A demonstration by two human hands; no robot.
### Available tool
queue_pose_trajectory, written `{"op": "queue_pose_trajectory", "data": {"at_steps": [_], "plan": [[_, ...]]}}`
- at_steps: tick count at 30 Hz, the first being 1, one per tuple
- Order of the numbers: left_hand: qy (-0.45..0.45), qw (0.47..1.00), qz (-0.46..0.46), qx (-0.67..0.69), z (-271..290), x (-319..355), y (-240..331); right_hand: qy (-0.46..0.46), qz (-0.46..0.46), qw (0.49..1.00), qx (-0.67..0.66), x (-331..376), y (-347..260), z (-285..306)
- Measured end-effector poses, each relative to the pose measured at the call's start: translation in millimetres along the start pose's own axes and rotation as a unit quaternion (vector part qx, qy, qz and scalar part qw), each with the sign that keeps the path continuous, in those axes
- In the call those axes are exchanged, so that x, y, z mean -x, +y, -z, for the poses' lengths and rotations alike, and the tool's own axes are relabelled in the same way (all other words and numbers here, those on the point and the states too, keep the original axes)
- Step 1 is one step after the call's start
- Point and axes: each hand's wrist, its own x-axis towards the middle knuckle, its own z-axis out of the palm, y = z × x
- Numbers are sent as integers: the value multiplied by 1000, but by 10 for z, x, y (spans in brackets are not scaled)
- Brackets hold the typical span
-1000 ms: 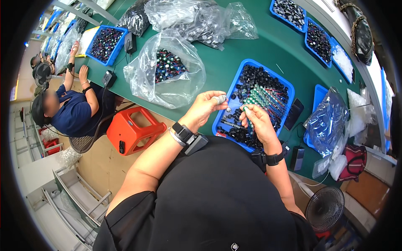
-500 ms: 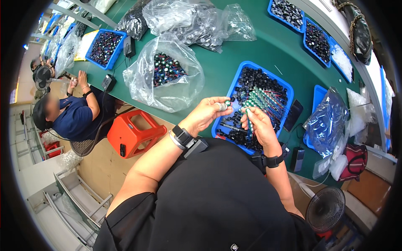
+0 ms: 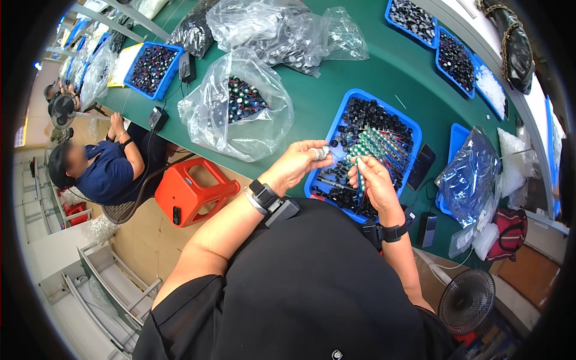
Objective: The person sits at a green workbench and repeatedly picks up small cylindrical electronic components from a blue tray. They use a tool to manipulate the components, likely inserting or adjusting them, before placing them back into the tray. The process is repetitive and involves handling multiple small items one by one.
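Observation:
My left hand (image 3: 298,164) is closed in a pinch over the left edge of a blue tray (image 3: 414,127). A whitish, silvery band shows at its fingertips; what it holds is too small to make out. My right hand (image 3: 374,185) pinches a thin bundle of coloured wires (image 3: 361,183) with a small green head at its top, upright over the tray's near side. Under and beyond my hands lie black round caps (image 3: 367,110) and a row of small green round boards with wires (image 3: 384,144). The two hands are slightly apart.
Left of the tray sits an open clear bag (image 3: 207,120) of wired parts. Further bags (image 3: 270,36) and blue trays (image 3: 153,71) stand beyond. A phone (image 3: 422,167) lies right of my tray. A co-worker (image 3: 108,165) sits at left near a red stool (image 3: 195,192).
My hands stay nearly in place, with small finger shifts; a dark green bit at my left fingertips no longer shows. The co-worker's hands have come together and lower.

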Motion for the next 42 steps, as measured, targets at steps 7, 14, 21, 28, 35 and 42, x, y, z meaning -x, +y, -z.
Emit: {"op": "queue_pose_trajectory", "data": {"at_steps": [7, 14, 21, 28, 35, 42], "plan": [[221, 945, -238, -24, 618, -134, 332, -7, 12, 1000, -12, 18, -6, 11], [190, 908, -245, -282, 571, -8, 526, 9, 38, 997, -70, -12, -36, 7], [-97, 947, -107, -288, -465, 42, -46, 54, 78, 993, -67, -30, -182, -166], [-92, 894, -117, -422, -417, 10, 0, 79, 98, 990, 60, 49, -182, -141], [-85, 867, -117, -477, -435, 73, 7, 66, 114, 971, 201, 99, -169, -57], [-75, 848, -91, -517, -380, 84, -63, 70, 195, 869, 450, 174, -255, -111]]}}
